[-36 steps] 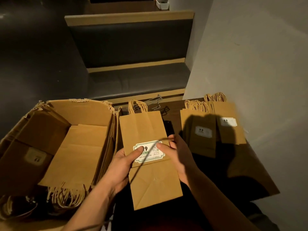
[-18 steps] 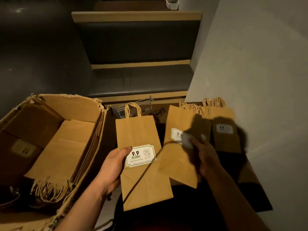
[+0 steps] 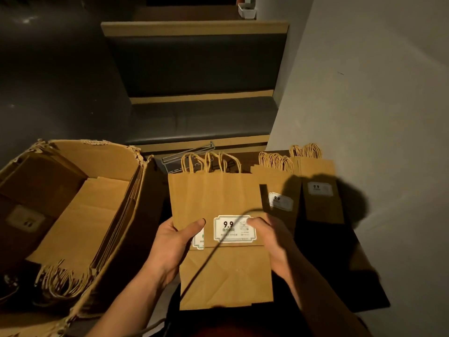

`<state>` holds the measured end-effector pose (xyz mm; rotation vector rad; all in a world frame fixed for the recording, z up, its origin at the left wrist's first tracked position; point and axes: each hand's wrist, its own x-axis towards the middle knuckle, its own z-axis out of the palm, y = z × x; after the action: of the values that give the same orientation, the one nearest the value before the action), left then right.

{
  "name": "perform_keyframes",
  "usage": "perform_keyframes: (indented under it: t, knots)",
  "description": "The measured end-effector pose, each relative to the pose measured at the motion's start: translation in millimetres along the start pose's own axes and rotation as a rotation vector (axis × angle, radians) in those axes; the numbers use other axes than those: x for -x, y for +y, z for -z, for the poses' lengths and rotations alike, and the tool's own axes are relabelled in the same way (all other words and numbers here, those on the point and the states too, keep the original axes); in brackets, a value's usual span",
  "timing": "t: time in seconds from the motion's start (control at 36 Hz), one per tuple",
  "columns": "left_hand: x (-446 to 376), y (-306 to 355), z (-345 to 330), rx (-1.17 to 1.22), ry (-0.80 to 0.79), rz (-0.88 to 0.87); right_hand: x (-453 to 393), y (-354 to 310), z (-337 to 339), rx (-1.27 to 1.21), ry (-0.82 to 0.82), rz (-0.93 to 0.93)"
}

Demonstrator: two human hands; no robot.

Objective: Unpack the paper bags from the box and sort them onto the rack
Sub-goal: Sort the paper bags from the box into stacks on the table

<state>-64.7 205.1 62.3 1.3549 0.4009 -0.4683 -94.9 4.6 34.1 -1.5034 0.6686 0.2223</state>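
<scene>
In the lower centre of the frame, both hands are gripping a small stack of flat brown paper bags (image 3: 226,200), held upright with the twisted handles at the top and the folded bottoms toward the person. The left hand (image 3: 173,242) is clasping the stack's left edge, its thumb lying across the front near a white label (image 3: 234,227) printed "9.9"; a second label is peeking out just behind that thumb. The right hand (image 3: 274,242) is grasping the right edge, its thumb pressing on the label's right end. A thin dark cord (image 3: 213,251) is running diagonally across the front bag. At the left of the frame an open cardboard box (image 3: 73,152) is sitting with more flat bags (image 3: 80,224) lying inside, their handles bunched toward the lower left. To the right of the held stack, two further bag stacks are standing side by side: a middle stack (image 3: 279,188) just beside the held one, and a far-right stack (image 3: 318,190) close to the grey wall (image 3: 376,117). Behind the handles, a grey wire rack (image 3: 187,154) is partly showing. In the upper centre, a dark padded bench (image 3: 194,69) with tan trim is filling the background.
</scene>
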Motion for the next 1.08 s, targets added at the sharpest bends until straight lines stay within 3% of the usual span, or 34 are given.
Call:
perform_keyframes:
  t: [0.17, 0.33, 0.44, 0.53, 0.58, 0.69, 0.83, 1.08]
  knots:
    - [6, -4, -9, 0.019, 0.041, -0.017, -1, 11, -7, -0.238, -0.034, -0.05]
    - [8, 1, -7, 0.045, 0.059, 0.032, -2, 5, 3, -0.084, 0.124, 0.144]
    - [8, 4, 6, 0.07, 0.083, 0.044, -6, -10, 33, -0.37, 0.047, 0.065]
    - [9, 8, 13, 0.045, 0.091, 0.027, -8, -7, 65, -0.675, -0.122, -0.077]
    - [9, 8, 15, 0.023, 0.097, 0.022, -8, -6, 83, -0.72, -0.214, -0.111]
    - [7, 6, 13, 0.003, 0.091, 0.014, -5, -13, 81, -0.679, -0.251, -0.101]
    - [10, -1, -2, -0.036, -0.001, 0.003, 5, -8, 35, -0.223, -0.123, 0.029]
    - [12, -8, -5, -0.002, 0.0, 0.037, 12, -1, 6, -0.18, -0.169, -0.003]
